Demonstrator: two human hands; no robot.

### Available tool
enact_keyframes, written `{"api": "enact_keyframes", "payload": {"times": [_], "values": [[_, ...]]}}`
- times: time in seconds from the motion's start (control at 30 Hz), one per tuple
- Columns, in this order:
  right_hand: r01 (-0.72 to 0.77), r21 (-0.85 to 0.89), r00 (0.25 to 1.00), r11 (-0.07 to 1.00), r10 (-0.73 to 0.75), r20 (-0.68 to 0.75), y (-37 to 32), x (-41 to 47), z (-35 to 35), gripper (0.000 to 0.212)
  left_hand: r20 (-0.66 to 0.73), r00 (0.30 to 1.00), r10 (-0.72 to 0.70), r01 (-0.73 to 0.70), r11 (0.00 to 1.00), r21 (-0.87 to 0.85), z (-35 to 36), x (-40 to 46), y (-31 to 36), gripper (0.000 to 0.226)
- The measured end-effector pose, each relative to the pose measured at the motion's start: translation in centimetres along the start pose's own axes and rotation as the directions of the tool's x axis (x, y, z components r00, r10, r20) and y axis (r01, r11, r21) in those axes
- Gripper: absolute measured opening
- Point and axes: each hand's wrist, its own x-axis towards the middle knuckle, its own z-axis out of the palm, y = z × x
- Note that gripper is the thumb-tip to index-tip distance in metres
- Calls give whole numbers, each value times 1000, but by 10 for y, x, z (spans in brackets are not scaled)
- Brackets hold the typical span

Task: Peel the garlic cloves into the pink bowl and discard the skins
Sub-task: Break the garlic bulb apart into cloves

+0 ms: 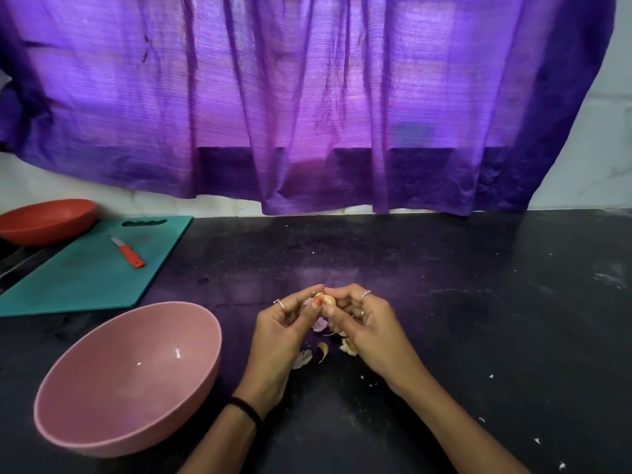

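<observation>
A garlic clove [325,300] is pinched between the curled fingers of the left hand [285,328] and right hand [364,325], right of the pink bowl [85,436]. Small, firm, papery-skinned; its loose skin edge is best nipped by fingertips.

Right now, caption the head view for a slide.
Both hands peel garlic beside the pink bowl.

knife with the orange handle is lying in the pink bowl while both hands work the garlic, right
Not quite. In the head view the knife lies on the teal cutting board, not in the pink bowl, which holds nothing. The left hand and right hand do hold the garlic.
</observation>
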Motion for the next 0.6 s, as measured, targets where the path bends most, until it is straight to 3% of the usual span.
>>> {"api": "enact_keyframes", "payload": {"times": [0.23,0.6], "values": [[114,-203,992,973,-123,-34,-3,-7,18,13,-108,985,135,-103,960,260,4,-4,-1,27],[93,-203,978,975,-128,-165,-6,-5,28,29,-113,969,218,-177,940,291,9,-8,7,30]]}}
